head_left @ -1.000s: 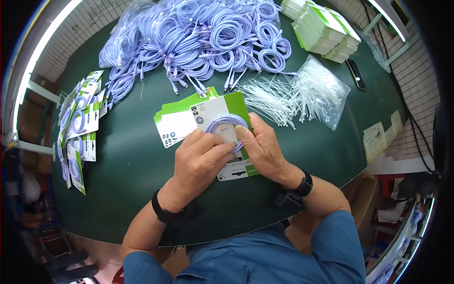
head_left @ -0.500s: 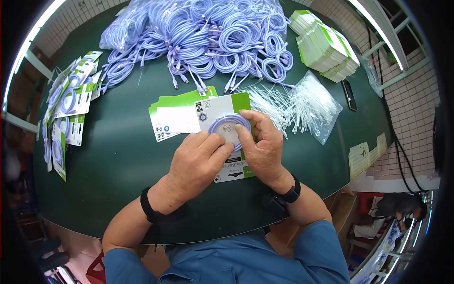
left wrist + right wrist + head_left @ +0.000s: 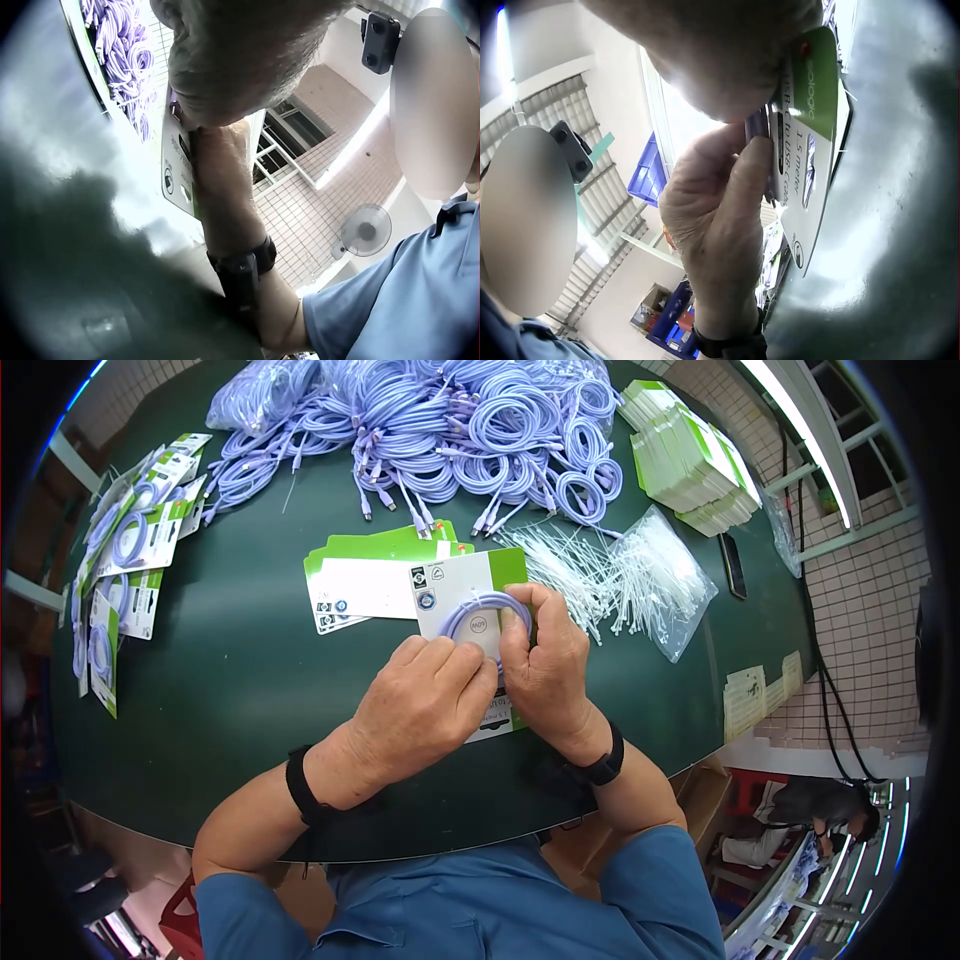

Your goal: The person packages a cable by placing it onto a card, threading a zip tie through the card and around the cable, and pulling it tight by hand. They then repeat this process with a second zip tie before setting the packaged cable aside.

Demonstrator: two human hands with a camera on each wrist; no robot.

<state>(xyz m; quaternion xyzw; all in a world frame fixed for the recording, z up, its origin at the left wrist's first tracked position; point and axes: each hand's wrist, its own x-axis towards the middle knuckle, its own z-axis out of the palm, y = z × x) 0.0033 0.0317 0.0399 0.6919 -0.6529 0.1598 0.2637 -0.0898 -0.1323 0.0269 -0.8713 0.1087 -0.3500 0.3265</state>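
Observation:
A green and white card [image 3: 450, 575] lies under both hands in the head view, with a coiled lilac cable [image 3: 487, 601] flat against its face. The left hand [image 3: 425, 695] has its fingers curled at the coil's lower left and pinches the cable there. On the coil's right side the right hand [image 3: 548, 665] grips cable and card, its thumb on the coil and its index finger at the upper edge. In the right wrist view the card [image 3: 807, 150] stands tilted, and the left hand [image 3: 724, 202] pinches the lilac cable beside it. The fingertips of the right hand are partly hidden.
Flat cards [image 3: 370, 585] lie left of the held card. Lilac cables [image 3: 430, 440] are heaped at the back, with white zip ties [image 3: 570, 575] and their plastic bag [image 3: 665, 580] at right. Card stacks [image 3: 690, 460], a phone [image 3: 733, 567] and carded cables [image 3: 130, 550] stand or lie at the sides.
The head view has shifted. Both hands have stayed at the coil; the right fingers are now more bent over its upper right, and the left hand covers more of the coil's lower part.

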